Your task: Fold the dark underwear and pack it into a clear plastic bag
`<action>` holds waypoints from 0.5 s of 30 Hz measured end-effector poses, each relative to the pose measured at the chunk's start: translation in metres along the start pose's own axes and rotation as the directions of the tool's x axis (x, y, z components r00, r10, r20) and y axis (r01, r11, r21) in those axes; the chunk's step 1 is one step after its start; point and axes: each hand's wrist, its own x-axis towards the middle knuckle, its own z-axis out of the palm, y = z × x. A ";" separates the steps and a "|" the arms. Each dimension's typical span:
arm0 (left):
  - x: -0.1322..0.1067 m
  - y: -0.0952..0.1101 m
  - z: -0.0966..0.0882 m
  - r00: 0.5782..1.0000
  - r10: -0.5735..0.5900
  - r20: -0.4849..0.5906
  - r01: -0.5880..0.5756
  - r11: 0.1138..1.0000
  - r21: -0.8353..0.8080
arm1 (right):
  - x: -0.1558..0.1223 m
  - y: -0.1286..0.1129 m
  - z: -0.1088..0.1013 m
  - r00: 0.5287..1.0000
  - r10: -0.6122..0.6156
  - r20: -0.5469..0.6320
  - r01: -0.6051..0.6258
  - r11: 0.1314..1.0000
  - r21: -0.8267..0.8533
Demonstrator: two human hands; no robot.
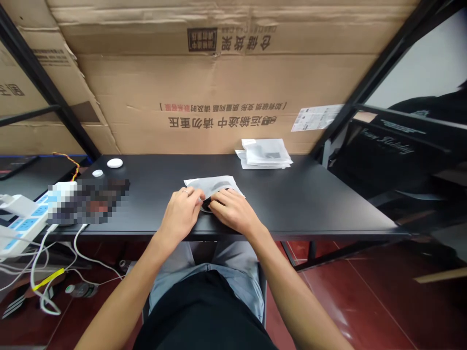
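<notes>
A frosted white plastic bag (215, 183) lies on the black desk, right under my hands. Between my fingertips shows a small dark item (206, 203) at the near side of the bag; its kind is mostly hidden. My left hand (182, 209), with a ring on one finger, is closed in a pinch at the bag's left edge beside the dark item. From the right, my right hand (231, 209) curls over the bag, its fingers closed at the dark item. Farther back rests a small stack of similar frosted bags (266, 154), the top one with something dark inside.
A black desk (310, 204) backs onto a large cardboard sheet (219, 78). To the left are a white power strip (25, 223) with cables, a pixelated object (91, 201) and two white rounded objects (115, 163). Dark metal posts frame both sides. A person in black (394, 146) is at right.
</notes>
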 end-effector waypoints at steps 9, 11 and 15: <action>0.001 -0.032 -0.021 0.844 -0.446 0.298 0.441 0.893 0.089 | 0.001 -0.001 -0.007 0.979 0.073 -0.191 -0.047 0.989 0.139; 0.002 -0.037 -0.017 0.862 -0.364 0.353 0.386 0.922 0.008 | 0.003 -0.002 -0.005 0.986 0.061 -0.153 -0.038 0.988 0.149; 0.005 -0.033 -0.008 0.907 -0.214 0.363 0.309 0.923 -0.228 | 0.005 -0.006 -0.001 0.997 0.008 -0.076 0.008 0.979 0.203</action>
